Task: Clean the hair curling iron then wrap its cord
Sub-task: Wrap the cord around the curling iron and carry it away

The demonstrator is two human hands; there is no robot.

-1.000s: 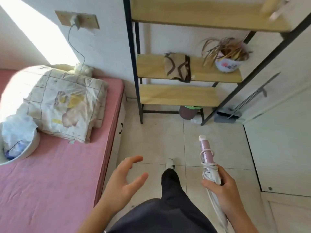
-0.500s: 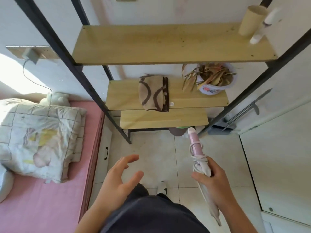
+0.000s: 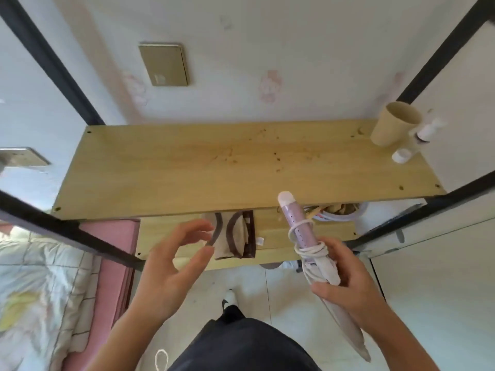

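A person has stepped across the tiled floor to the black-framed shelf unit, which a second ago stood well off and now fills the view from above. The right hand grips the curling iron by its pale handle, fingers curled round it and the pink barrel pointing up at the front edge of the top shelf. The left hand holds nothing, its fingers spread and loosely bent, and has risen to just short of the folded brown-patterned cloth on the middle shelf. The white cord sits in coils where barrel meets handle, so the wrapping looks done. Whether the cloth is wanted for wiping or the iron is being put away cannot be read from here.

The handle's lower end is blurred below the wrist, and no plug shows. A thin white loop at the bottom edge is too faint to name. The top shelf hides most of the plant pot and the cloth's far end. At its far corner stand a paper cup and a blurred white bottle.
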